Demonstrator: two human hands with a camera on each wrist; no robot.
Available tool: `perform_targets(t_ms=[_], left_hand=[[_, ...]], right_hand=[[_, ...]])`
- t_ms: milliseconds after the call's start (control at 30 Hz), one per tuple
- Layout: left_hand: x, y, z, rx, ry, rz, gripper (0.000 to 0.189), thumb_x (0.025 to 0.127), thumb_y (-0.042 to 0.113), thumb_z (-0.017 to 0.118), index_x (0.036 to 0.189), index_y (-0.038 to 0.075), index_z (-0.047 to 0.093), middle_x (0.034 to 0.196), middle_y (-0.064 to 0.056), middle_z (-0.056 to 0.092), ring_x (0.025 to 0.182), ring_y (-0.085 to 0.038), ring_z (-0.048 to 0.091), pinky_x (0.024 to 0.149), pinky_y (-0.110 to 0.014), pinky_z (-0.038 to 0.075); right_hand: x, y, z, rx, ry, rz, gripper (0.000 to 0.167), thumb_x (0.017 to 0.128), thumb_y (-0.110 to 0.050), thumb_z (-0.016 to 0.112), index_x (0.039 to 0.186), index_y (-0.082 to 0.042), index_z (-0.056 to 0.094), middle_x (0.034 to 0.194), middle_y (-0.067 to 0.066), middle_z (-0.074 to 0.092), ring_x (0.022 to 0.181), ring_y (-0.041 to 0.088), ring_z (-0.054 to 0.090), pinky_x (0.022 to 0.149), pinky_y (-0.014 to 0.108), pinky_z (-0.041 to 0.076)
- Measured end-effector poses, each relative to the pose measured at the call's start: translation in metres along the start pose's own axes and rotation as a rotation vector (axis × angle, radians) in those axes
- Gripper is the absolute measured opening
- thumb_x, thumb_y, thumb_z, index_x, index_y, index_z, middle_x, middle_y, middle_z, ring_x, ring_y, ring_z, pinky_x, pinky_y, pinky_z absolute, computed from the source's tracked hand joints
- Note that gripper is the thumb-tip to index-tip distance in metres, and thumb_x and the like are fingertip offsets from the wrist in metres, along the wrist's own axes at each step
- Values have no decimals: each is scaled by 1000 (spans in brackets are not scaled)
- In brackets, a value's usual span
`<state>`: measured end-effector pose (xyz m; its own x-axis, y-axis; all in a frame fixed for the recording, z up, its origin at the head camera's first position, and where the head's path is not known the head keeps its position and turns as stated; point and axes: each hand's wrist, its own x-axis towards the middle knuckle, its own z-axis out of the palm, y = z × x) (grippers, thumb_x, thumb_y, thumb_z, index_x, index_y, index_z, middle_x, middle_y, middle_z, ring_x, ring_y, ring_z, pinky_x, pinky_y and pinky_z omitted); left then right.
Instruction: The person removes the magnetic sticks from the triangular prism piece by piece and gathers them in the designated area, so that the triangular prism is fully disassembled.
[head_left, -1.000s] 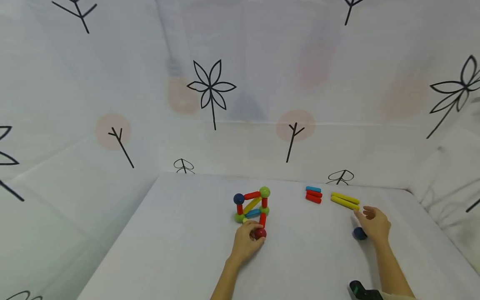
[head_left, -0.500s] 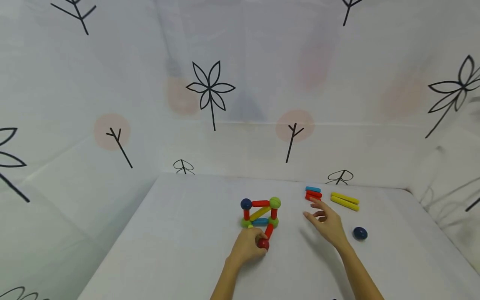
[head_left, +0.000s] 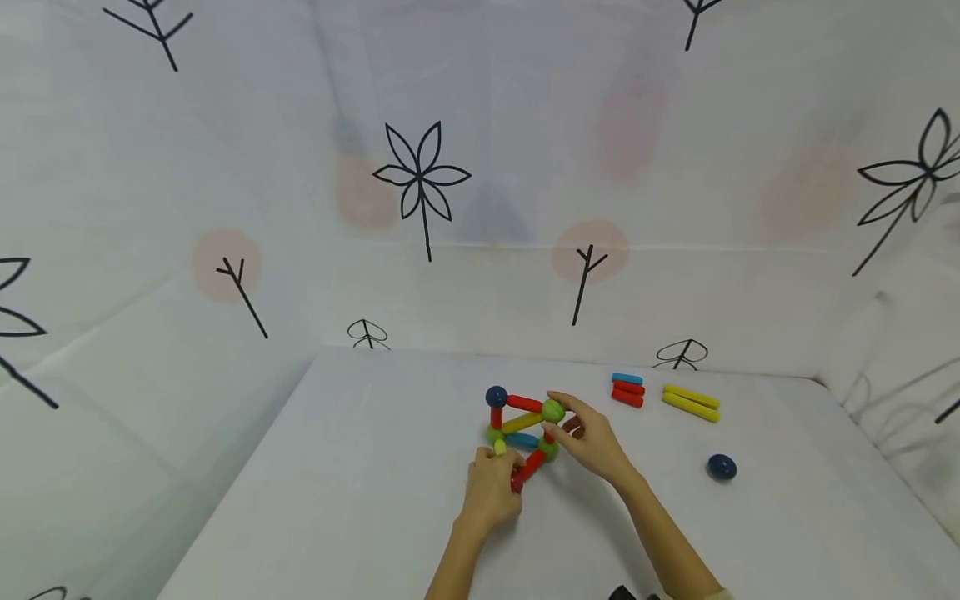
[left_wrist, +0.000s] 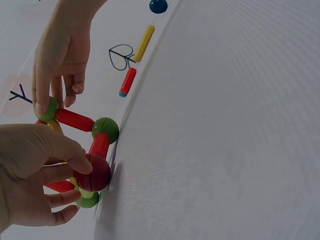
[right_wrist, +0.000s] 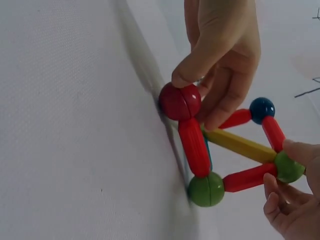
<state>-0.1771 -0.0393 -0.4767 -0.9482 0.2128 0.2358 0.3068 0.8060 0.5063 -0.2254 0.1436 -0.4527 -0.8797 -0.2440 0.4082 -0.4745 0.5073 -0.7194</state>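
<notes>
"Where's the left hand (head_left: 491,490)?"
"Gripping the glossy red ball (right_wrist: 176,103) at the near end of the multicoloured stick-and-ball frame (head_left: 522,422) on the white table (head_left: 337,500)."
"And the right hand (head_left: 594,437)?"
"Pinching its upper green ball (head_left: 553,411)."

This looks like a small booth walled with cloth; whether it stands in a home, an office or a lab cannot be told. A white table (head_left: 337,500) takes up its lower part. Behind the table hangs a pale, creased sheet (head_left: 495,300) printed with a black flower (head_left: 421,174), twigs (head_left: 582,287) and pinkish discs (head_left: 365,192); similar sheeting flanks the table. At the table are play pieces: a ball-and-stick toy (head_left: 522,422), loose sticks (head_left: 690,407) and a blue ball (head_left: 722,467).
</notes>
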Motion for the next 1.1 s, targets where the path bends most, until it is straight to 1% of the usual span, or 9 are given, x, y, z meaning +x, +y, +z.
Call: perform_targets(t_ms=[100, 200, 333, 400, 533, 667, 733, 900, 1100], left_hand=[[0, 1, 3, 27, 38, -14, 35, 61, -3, 78, 93, 9, 69, 82, -3, 65, 95, -29, 49, 74, -41, 42], [2, 3, 7, 15, 107, -72, 31, 65, 1, 78, 94, 9, 70, 82, -2, 66, 92, -27, 48, 74, -43, 37], [5, 6, 11, 9, 227, -143, 29, 71, 17, 80, 97, 8, 71, 84, -4, 68, 89, -26, 49, 71, -43, 30], [6, 8, 12, 19, 279, -144, 36, 71, 26, 80, 100, 8, 70, 90, -6, 69, 90, -27, 50, 72, -44, 30], [10, 12, 14, -83, 350, -86, 40, 72, 30, 80, 106, 13, 68, 103, -4, 69, 94, -25, 51, 75, -43, 31], [15, 16, 17, -316, 442, 32, 30, 75, 17, 77, 102, 11, 66, 100, -3, 68, 95, -22, 58, 82, -41, 43], [17, 19, 18, -376, 500, 80, 27, 74, 11, 76, 98, 8, 65, 95, -4, 66, 92, -21, 61, 80, -40, 48], [20, 22, 23, -403, 613, 116, 24, 70, 6, 78, 91, 4, 64, 87, -6, 63, 81, -19, 61, 72, -33, 51], [22, 23, 28, -433, 665, 161, 21, 69, 2, 78, 87, 0, 68, 86, -9, 60, 75, -20, 58, 67, -28, 52]], right_hand=[[1, -2, 4, -33, 46, -10, 41, 82, -11, 72, 119, 0, 59, 99, 11, 62, 72, 17, 58, 60, 21, 49], [2, -6, 6, -48, 85, -6, 37, 79, -10, 75, 112, 1, 63, 95, 8, 63, 70, 17, 56, 59, 21, 48], [0, -11, 6, -29, 96, 3, 34, 76, -11, 78, 106, 0, 65, 91, 7, 65, 68, 15, 55, 59, 21, 48], [-3, -13, 5, -14, 104, 2, 33, 75, -9, 78, 104, 0, 66, 90, 7, 66, 66, 14, 56, 59, 21, 49], [-7, -16, 6, 6, 130, -5, 31, 73, -5, 78, 101, 1, 66, 89, 8, 67, 64, 12, 57, 60, 21, 51], [-9, -18, 10, 23, 153, -11, 29, 73, -4, 78, 99, 1, 67, 87, 7, 67, 64, 11, 58, 60, 22, 51], [-10, -19, 11, 35, 168, -14, 29, 72, -4, 79, 97, 1, 67, 84, 7, 67, 64, 11, 58, 60, 22, 52], [-13, -22, 14, 58, 193, -12, 28, 71, -3, 79, 96, 2, 67, 82, 7, 67, 64, 11, 59, 59, 22, 52], [-14, -23, 16, 58, 219, -15, 27, 71, -3, 79, 95, 3, 67, 81, 7, 67, 63, 10, 58, 59, 21, 51]])
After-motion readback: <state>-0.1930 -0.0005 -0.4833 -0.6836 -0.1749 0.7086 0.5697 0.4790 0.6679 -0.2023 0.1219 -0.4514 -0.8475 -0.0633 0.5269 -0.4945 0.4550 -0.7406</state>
